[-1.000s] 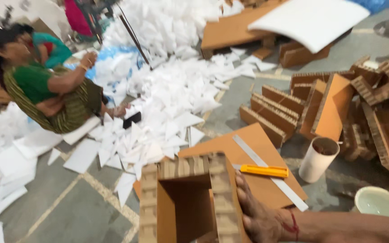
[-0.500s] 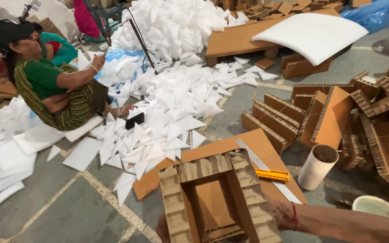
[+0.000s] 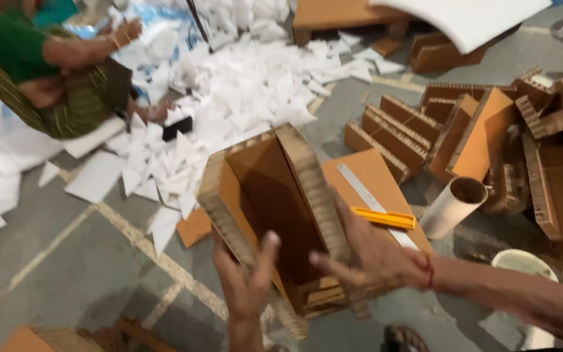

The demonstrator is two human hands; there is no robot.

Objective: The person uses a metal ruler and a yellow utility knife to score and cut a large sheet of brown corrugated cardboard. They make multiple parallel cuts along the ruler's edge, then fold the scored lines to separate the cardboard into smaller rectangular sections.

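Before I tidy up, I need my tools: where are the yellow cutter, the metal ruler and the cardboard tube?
yellow cutter [image 3: 384, 218], head view, middle of its handle.
metal ruler [image 3: 360, 187], head view, upper bare stretch of the blade.
cardboard tube [image 3: 449, 210], head view, its pale side wall.
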